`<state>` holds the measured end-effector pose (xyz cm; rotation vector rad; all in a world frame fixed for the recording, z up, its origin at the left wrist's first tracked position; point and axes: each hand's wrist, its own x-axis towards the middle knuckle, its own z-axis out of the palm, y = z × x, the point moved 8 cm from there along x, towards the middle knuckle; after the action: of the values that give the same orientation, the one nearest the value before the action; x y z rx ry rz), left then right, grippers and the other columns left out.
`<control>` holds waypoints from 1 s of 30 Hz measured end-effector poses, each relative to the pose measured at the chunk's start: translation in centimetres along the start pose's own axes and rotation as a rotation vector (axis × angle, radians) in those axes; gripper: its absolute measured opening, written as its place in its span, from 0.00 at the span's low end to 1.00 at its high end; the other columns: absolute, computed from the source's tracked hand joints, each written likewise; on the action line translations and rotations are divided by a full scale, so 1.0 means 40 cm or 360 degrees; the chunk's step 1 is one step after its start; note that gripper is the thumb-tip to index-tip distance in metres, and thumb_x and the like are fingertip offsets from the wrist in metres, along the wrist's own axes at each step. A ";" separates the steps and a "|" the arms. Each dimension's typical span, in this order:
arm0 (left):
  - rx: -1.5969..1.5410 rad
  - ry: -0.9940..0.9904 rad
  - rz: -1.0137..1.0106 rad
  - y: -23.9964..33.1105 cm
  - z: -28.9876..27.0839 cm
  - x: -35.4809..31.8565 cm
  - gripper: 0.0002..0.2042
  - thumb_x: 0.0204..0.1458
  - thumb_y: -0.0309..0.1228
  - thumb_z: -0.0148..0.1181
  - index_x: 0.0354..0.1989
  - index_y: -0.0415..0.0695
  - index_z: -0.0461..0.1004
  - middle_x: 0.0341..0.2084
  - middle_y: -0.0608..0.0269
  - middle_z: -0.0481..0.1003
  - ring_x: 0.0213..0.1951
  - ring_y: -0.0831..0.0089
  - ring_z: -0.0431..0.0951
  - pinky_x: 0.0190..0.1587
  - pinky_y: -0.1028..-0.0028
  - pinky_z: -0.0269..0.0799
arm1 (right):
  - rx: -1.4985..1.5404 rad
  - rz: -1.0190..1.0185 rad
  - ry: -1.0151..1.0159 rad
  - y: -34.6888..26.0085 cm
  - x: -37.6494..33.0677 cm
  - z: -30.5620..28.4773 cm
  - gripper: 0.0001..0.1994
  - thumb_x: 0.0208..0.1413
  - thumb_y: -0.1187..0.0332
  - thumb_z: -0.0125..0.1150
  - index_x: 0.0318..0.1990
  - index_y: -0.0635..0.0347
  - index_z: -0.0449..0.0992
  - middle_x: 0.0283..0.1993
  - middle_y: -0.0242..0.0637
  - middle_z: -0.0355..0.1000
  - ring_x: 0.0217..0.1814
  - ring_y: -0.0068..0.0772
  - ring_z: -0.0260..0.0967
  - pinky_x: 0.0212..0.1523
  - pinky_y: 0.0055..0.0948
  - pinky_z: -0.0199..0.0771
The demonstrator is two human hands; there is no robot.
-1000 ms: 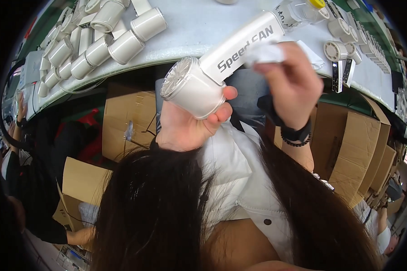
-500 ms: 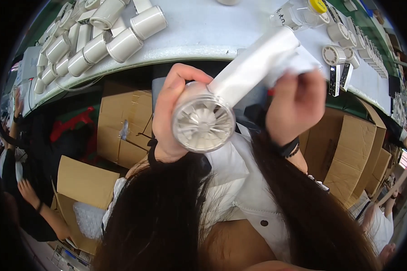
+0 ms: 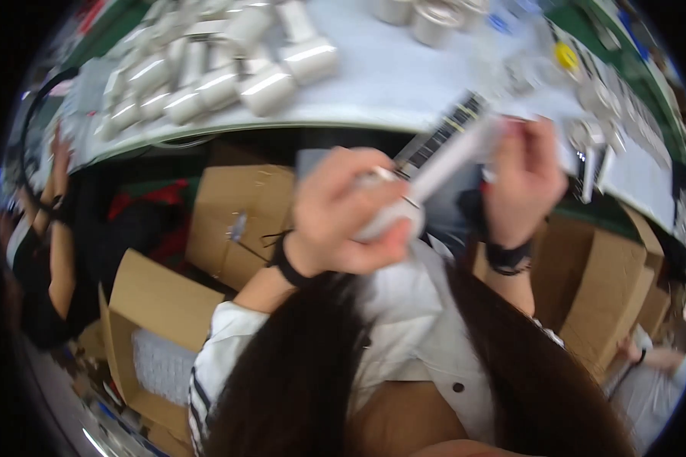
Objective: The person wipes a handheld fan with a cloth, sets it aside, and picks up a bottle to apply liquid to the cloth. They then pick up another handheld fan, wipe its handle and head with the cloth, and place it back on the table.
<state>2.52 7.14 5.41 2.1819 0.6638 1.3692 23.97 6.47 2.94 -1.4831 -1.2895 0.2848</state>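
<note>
My left hand (image 3: 334, 209) is wrapped round the round head of a white handheld fan (image 3: 443, 165). The fan's handle slants up and to the right, and a dark panel with pale marks shows along one side of it. Beside the handle's far end is my right hand (image 3: 527, 183), its fingers pinched together. Motion blur hides what those fingers hold. A pale, blurred patch lies between them and the handle, and I cannot tell if it is part of the fan.
Several white fans (image 3: 270, 84) lie heaped at the table's left. More fans (image 3: 587, 137) stand along its right side near a yellow cap (image 3: 565, 55). Open cardboard boxes (image 3: 160, 293) are below the table on both sides. Another person's arm (image 3: 61, 244) shows at far left.
The fan has turned: its clear grille faced up before, and now the handle's dark panel shows. My left fingers have closed over the head. The white cloth-like thing by my right hand is less distinct.
</note>
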 end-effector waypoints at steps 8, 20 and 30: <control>0.1168 0.0551 -0.0071 -0.120 -0.314 0.062 0.13 0.36 0.31 0.65 0.34 0.46 0.76 0.33 0.56 0.72 0.37 0.59 0.70 0.39 0.66 0.67 | 0.0354 0.0323 0.0123 0.142 0.008 -0.075 0.08 0.57 0.73 0.54 0.42 0.68 0.70 0.39 0.30 0.68 0.41 0.16 0.62 0.42 0.15 0.61; 0.2289 0.0477 -0.1169 -0.643 -0.975 -0.005 0.18 0.44 0.46 0.59 0.41 0.50 0.75 0.33 0.50 0.74 0.43 0.54 0.70 0.46 0.61 0.64 | 0.0181 0.0485 -0.0103 0.211 -0.075 -0.081 0.07 0.56 0.73 0.55 0.41 0.64 0.70 0.34 0.27 0.65 0.35 0.15 0.61 0.36 0.14 0.61; 0.1695 0.0579 -0.1116 -0.788 -1.101 -0.058 0.27 0.46 0.48 0.56 0.51 0.42 0.69 0.45 0.40 0.70 0.48 0.45 0.69 0.51 0.57 0.62 | 0.0166 0.0560 -0.0070 0.183 -0.073 -0.085 0.06 0.55 0.74 0.55 0.39 0.65 0.71 0.33 0.26 0.65 0.33 0.14 0.61 0.35 0.13 0.61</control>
<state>-43.21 35.98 1.23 1.9344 2.4504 1.0999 29.40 3.61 -3.04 -1.6168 -1.0260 0.6079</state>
